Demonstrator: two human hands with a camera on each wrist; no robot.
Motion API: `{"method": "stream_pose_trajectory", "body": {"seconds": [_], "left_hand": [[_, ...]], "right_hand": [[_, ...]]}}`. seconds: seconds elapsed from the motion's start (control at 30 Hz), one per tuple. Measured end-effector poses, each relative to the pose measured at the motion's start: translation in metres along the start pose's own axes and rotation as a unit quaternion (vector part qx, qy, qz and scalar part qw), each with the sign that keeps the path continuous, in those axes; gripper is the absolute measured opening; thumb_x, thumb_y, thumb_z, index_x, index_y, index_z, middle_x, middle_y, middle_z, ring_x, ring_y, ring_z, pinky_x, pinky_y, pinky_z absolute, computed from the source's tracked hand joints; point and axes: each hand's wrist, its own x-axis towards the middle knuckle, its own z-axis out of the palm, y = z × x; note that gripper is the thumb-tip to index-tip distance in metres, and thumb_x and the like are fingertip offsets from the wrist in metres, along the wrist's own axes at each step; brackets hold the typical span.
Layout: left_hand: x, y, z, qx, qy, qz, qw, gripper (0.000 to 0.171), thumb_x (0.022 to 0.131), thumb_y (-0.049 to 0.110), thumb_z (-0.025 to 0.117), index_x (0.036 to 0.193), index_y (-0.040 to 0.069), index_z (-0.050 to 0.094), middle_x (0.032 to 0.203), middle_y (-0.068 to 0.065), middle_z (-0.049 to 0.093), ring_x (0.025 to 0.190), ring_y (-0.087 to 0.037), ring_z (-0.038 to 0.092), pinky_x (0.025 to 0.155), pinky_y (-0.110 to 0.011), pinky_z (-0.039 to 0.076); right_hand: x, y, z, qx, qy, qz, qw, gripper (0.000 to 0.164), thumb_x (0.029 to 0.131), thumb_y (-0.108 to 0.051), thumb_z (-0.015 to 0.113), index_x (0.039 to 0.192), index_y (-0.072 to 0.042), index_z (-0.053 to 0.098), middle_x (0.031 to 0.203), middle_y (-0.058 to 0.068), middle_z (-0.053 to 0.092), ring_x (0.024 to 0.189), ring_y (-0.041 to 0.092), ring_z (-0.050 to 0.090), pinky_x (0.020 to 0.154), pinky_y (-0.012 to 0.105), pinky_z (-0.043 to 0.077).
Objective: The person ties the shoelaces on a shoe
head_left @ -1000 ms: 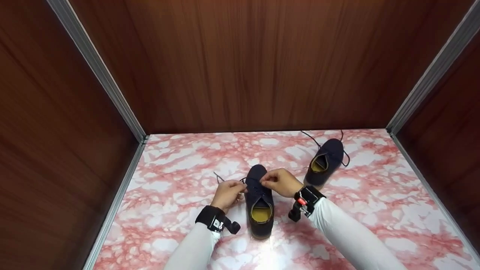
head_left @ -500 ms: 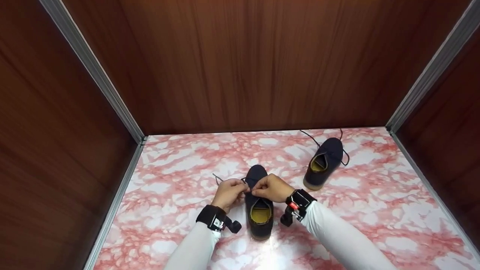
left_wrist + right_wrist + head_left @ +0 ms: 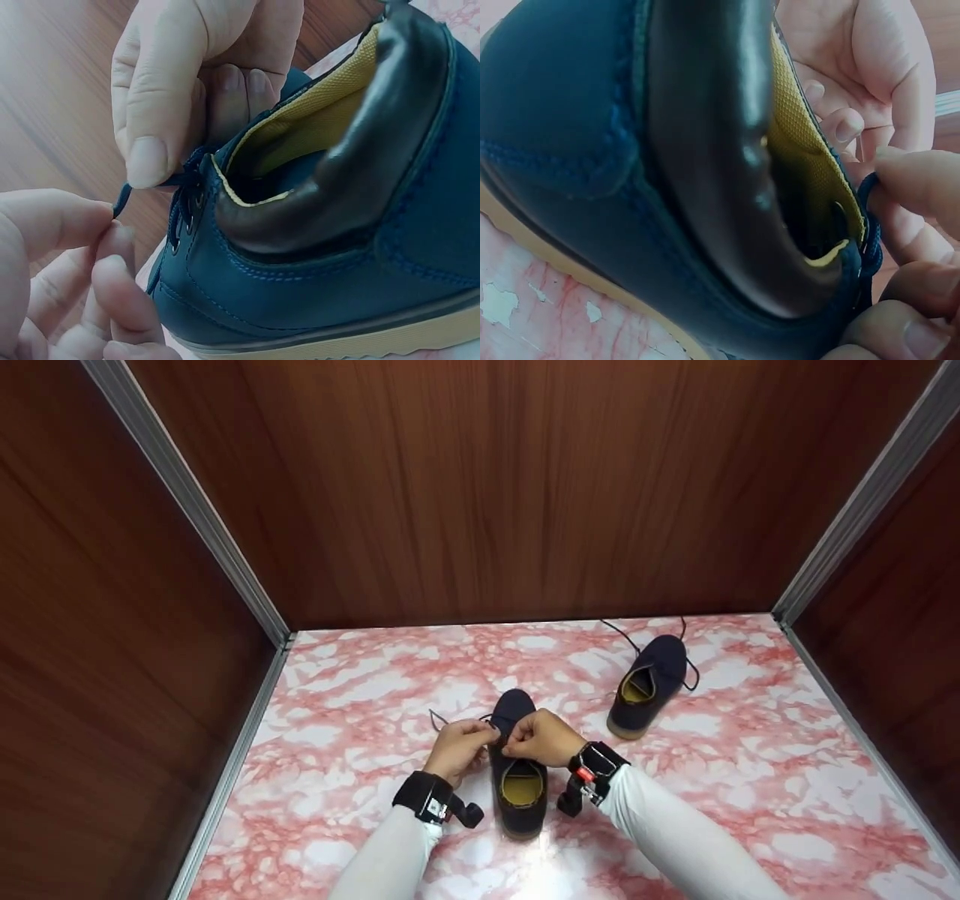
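A dark navy lace-up shoe [image 3: 514, 703] stands on the pink-and-white surface, toe pointing away, its yellow lining showing at the opening. From its left side my left hand [image 3: 456, 746] pinches the blue shoelace [image 3: 121, 199] between thumb and forefinger. My right hand [image 3: 550, 739] reaches over the eyelets from the other side and pinches the lace close to the knot-like crossing at the top of the lacing. In the left wrist view a short stretch of lace runs between the two hands' fingertips. Past the left hand a loose lace end [image 3: 436, 718] lies on the surface.
A matching second shoe [image 3: 649, 682] stands farther back on the right, its untied laces [image 3: 621, 631] spread out. Dark wood panels [image 3: 480, 495] wall in the back and both sides, with grey metal strips [image 3: 229, 547] at the corners.
My right hand has moved left and slightly nearer, from the shoe's right side to the lacing beside the left hand, and now pinches the lace. The left hand is nearly still.
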Motion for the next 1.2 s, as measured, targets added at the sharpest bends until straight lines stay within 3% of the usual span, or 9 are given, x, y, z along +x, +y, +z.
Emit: {"method": "stream_pose_trajectory", "body": {"seconds": [0.2, 0.3, 0.43, 0.53, 0.63, 0.73, 0.83, 1.0, 1.2], "left_hand": [[-0.002, 0.001, -0.005, 0.024, 0.0, -0.005, 0.9997, 0.01, 0.09, 0.018, 0.078, 0.092, 0.009, 0.075, 0.068, 0.006, 0.058, 0.053, -0.006, 0.05, 0.05, -0.021, 0.044], [-0.002, 0.002, -0.01, 0.048, -0.005, -0.002, 0.9988, 0.018, 0.091, 0.021, 0.077, 0.096, 0.004, 0.075, 0.069, 0.005, 0.058, 0.052, -0.006, 0.05, 0.048, -0.022, 0.042], [0.0, 0.004, -0.022, 0.108, 0.01, 0.037, 0.9934, 0.025, 0.091, 0.023, 0.074, 0.098, -0.002, 0.075, 0.074, 0.002, 0.061, 0.057, -0.009, 0.053, 0.048, -0.022, 0.041], [0.004, 0.007, -0.031, 0.175, 0.044, 0.082, 0.9802, 0.021, 0.09, 0.021, 0.073, 0.095, 0.001, 0.076, 0.08, -0.007, 0.069, 0.061, -0.012, 0.057, 0.054, -0.022, 0.046], [0.01, 0.011, -0.04, 0.244, 0.086, 0.119, 0.9586, 0.015, 0.087, 0.018, 0.072, 0.093, 0.005, 0.078, 0.084, -0.011, 0.074, 0.068, -0.013, 0.062, 0.064, -0.024, 0.051], [0.016, 0.014, -0.045, 0.296, 0.113, 0.132, 0.9393, 0.013, 0.085, 0.016, 0.072, 0.095, 0.009, 0.078, 0.088, -0.008, 0.075, 0.079, -0.016, 0.066, 0.076, -0.029, 0.054], [0.022, 0.016, -0.046, 0.344, 0.111, 0.145, 0.9211, 0.018, 0.085, 0.015, 0.074, 0.102, 0.008, 0.077, 0.095, -0.007, 0.078, 0.092, -0.023, 0.072, 0.086, -0.036, 0.056], [0.031, 0.014, -0.04, 0.384, 0.067, 0.151, 0.9084, 0.031, 0.086, 0.014, 0.078, 0.116, 0.004, 0.074, 0.11, -0.012, 0.079, 0.108, -0.031, 0.074, 0.097, -0.044, 0.057], [0.037, 0.007, -0.033, 0.407, 0.045, 0.147, 0.9005, 0.033, 0.084, 0.013, 0.077, 0.114, 0.003, 0.074, 0.099, -0.011, 0.081, 0.093, -0.026, 0.077, 0.087, -0.041, 0.06]], "right_hand": [[0.0, 0.0, 0.001, 0.013, 0.007, 0.021, 1.0, 0.007, 0.085, -0.01, 0.073, 0.079, -0.007, 0.072, 0.065, -0.011, 0.056, 0.06, 0.003, 0.05, 0.057, 0.017, 0.04], [-0.001, 0.0, 0.001, 0.025, 0.013, 0.029, 0.999, 0.004, 0.084, -0.008, 0.069, 0.081, -0.005, 0.068, 0.067, -0.008, 0.053, 0.061, 0.006, 0.05, 0.056, 0.018, 0.04], [-0.002, 0.001, 0.001, 0.036, 0.015, 0.041, 0.998, 0.005, 0.083, -0.006, 0.066, 0.081, -0.01, 0.063, 0.068, -0.007, 0.052, 0.061, 0.007, 0.049, 0.056, 0.019, 0.04], [-0.003, 0.001, 0.001, 0.045, 0.009, 0.041, 0.998, 0.011, 0.084, -0.004, 0.063, 0.082, -0.014, 0.059, 0.069, -0.007, 0.05, 0.06, 0.007, 0.048, 0.055, 0.019, 0.039], [-0.003, 0.001, 0.0, 0.052, 0.003, 0.033, 0.998, 0.012, 0.084, -0.002, 0.062, 0.084, -0.013, 0.057, 0.069, -0.007, 0.049, 0.06, 0.007, 0.046, 0.055, 0.018, 0.038], [-0.004, 0.001, 0.0, 0.056, -0.003, 0.024, 0.998, 0.011, 0.085, -0.001, 0.062, 0.084, -0.011, 0.057, 0.068, -0.007, 0.048, 0.06, 0.007, 0.046, 0.055, 0.018, 0.037], [-0.004, 0.002, 0.0, 0.06, -0.004, 0.021, 0.998, 0.011, 0.087, -0.005, 0.066, 0.083, -0.01, 0.058, 0.067, -0.008, 0.048, 0.06, 0.006, 0.046, 0.055, 0.018, 0.037], [-0.005, 0.002, -0.002, 0.057, 0.002, 0.025, 0.998, 0.027, 0.095, -0.025, 0.073, 0.077, -0.013, 0.057, 0.062, -0.011, 0.046, 0.058, 0.005, 0.044, 0.056, 0.019, 0.037], [-0.005, 0.002, -0.002, 0.053, 0.012, 0.028, 0.998, 0.034, 0.099, -0.031, 0.071, 0.073, -0.016, 0.054, 0.06, -0.012, 0.045, 0.058, 0.005, 0.044, 0.056, 0.02, 0.037]]}}
